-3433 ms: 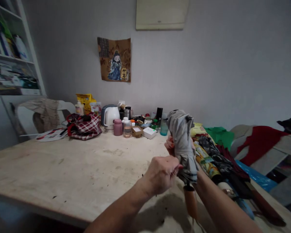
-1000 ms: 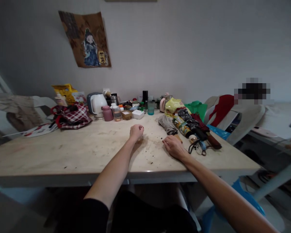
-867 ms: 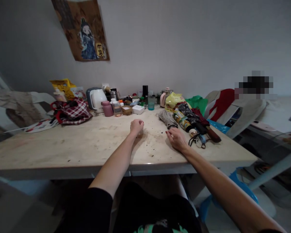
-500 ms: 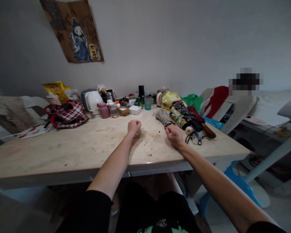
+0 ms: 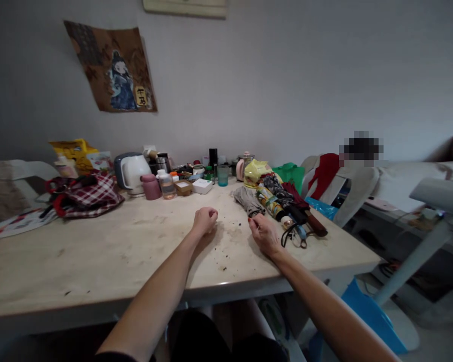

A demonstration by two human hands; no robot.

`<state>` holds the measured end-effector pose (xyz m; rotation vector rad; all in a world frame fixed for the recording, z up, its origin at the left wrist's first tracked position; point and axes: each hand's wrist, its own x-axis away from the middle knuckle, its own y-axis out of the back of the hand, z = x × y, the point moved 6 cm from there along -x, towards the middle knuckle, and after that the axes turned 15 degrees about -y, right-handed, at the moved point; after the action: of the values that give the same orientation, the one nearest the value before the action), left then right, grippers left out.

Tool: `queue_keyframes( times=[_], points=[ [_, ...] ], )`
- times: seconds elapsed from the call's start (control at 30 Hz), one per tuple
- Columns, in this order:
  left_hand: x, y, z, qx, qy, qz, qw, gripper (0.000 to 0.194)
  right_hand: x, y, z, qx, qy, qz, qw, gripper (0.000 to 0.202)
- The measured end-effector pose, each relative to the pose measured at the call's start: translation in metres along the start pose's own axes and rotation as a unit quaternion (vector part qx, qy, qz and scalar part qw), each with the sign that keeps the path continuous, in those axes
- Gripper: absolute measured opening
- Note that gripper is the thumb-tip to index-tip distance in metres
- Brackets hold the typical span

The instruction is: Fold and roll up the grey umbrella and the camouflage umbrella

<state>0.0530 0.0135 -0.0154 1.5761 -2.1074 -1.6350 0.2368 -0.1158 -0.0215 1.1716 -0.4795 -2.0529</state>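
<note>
My left hand rests on the table in a loose fist, and no object shows in it. To its right, my right hand is also curled closed on the tabletop, thumb side inward, with nothing visible between the fingers. Just beyond the right hand lies a folded grey umbrella; its near end meets the hand's outline, and whether they touch I cannot tell. Beside it are a yellow patterned umbrella, a black patterned umbrella and a dark red one with a brown wooden handle.
Along the wall stand a white kettle, a pink bottle, a clear bottle, a small white box and a teal cup. A plaid bag sits left. Dark crumbs dot the pale table. Another person is at the far right.
The view has tilted up, so the table and wall poster sit lower in the picture. Both hands keep their curled shape and their places on the table.
</note>
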Motion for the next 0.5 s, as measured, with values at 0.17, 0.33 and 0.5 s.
queue_keyframes(
  times=[0.17, 0.33, 0.5],
  points=[
    [0.003, -0.006, -0.017, 0.04, -0.032, 0.003, 0.999, 0.022, -0.024, 0.044, -0.014, -0.051, -0.036, -0.019, 0.998, 0.022],
    [0.008, -0.005, -0.044, 0.093, -0.086, 0.001, 0.992, 0.021, -0.077, 0.092, -0.084, 0.199, -0.145, -0.044, 0.968, 0.036],
    [0.014, 0.0, -0.068, 0.168, -0.138, 0.015, 0.976, 0.021, -0.086, 0.075, -0.148, 0.205, -0.307, 0.135, 0.919, 0.02]
  ],
)
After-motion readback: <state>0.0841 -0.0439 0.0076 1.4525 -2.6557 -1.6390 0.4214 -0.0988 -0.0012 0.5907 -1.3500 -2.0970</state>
